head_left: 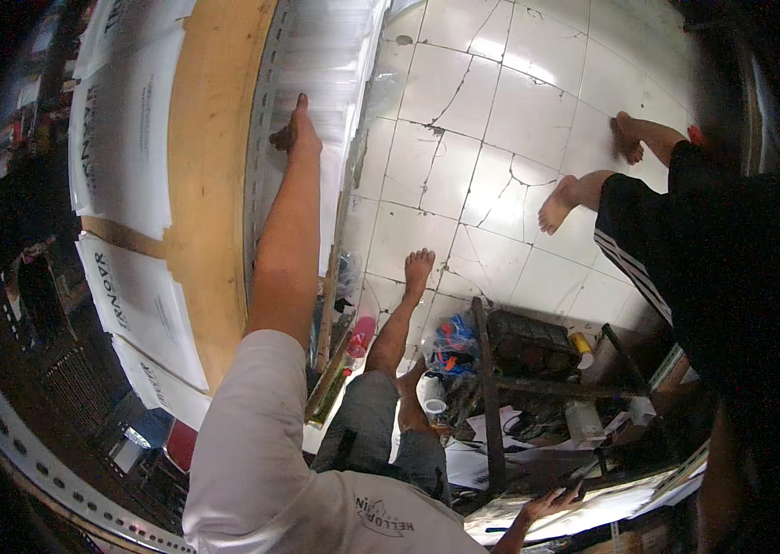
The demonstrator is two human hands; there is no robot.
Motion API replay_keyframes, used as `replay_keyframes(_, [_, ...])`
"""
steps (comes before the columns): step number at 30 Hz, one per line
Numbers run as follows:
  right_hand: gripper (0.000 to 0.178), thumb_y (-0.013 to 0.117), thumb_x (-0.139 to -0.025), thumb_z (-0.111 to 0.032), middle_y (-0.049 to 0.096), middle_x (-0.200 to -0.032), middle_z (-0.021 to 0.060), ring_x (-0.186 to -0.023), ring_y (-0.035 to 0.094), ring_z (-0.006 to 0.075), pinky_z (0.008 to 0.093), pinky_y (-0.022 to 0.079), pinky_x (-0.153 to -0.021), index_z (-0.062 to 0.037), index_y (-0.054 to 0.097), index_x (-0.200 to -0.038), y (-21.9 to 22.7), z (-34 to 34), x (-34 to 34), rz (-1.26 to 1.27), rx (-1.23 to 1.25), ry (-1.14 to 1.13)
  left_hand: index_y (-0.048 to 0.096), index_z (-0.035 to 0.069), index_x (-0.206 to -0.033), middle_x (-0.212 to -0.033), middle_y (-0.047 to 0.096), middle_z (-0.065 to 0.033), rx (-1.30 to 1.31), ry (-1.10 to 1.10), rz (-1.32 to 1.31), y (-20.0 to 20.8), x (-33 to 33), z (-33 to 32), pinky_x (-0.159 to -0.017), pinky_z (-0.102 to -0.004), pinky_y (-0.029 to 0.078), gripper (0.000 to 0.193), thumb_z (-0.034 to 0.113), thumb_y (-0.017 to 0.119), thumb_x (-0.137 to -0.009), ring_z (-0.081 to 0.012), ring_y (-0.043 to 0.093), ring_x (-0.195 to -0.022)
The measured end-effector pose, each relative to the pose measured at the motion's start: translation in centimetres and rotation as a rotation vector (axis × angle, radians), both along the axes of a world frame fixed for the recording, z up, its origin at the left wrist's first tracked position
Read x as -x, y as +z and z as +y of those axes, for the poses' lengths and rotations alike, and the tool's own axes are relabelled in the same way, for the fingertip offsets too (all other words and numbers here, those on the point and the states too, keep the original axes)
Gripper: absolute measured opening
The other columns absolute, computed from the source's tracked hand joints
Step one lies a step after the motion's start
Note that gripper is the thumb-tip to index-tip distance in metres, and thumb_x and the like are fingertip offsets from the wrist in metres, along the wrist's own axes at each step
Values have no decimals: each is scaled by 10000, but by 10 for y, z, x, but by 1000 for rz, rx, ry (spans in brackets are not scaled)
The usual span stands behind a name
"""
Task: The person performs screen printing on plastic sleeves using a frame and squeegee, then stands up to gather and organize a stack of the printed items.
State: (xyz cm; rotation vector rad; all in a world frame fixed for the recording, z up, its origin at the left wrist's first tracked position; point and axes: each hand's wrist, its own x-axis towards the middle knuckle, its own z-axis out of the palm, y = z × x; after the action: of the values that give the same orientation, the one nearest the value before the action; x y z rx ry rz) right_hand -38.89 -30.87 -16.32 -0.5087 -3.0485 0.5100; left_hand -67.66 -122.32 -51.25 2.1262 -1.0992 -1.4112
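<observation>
White-sleeved left hand (296, 129) lies flat, fingers spread, on the clear plastic sheet (321, 83) running lengthwise ahead; right hand (552, 503), grip unclear, rests on papers (584, 512).

sheet under left hand (300, 129): translucent white plastic (325, 65)
board beside it: tan wood (215, 138)
floor: white cracked tiles (501, 120)

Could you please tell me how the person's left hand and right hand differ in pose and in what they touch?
The left hand is stretched far forward, pressed on the perforated metal panel; the right hand stays low and close, resting on papers. The left arm shows fully; the right shows only partly. Both are bare.
</observation>
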Motion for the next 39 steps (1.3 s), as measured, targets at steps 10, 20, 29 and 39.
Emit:
replay_keyframes(10, [710, 409, -1018, -604, 296, -1604, 222, -1473, 244, 416, 627, 187, -1186, -102, 428, -1520, 2, 30, -19, -63, -271, 137, 322, -81, -1424, -1475, 390, -285, 324, 96, -153, 0, -14, 18, -1132, -449, 406, 942, 176, 802, -656, -433, 465, -1323])
replay_keyframes(20, [791, 297, -1008, -679, 465, -1521, 192, -1448, 303, 391, 607, 96, -1205, -79, 443, -1502, 20, -23, 15, -106, -253, 100, 373, -129, -1379, -1406, 492, -319, 249, 57, -137, 31, -8, 26, -1093, -446, 459, 842, 68, 760, -658, -443, 551, -1264])
replay_keyframes(29, [731, 310, -1030, -622, 457, -1522, 207, -1454, 253, 439, 636, 98, -1195, -74, 459, -1490, 17, -19, 15, -87, -245, 149, 358, -110, -1355, -1332, 541, -303, 116, 230, -61, 13, -30, 10, -952, -486, 557, 803, 76, 715, -660, -425, 610, -1165])
replay_keyframes(39, [727, 339, -1026, -627, 337, -1573, 252, -1455, 259, 424, 635, 139, -1191, -64, 517, -1451, 11, -8, 3, -57, -267, 0, 590, -45, -1103, -1137, 618, -184, 59, 262, 423, 17, -175, 68, -946, -515, 540, 432, 130, 649, -712, -381, 624, -1070])
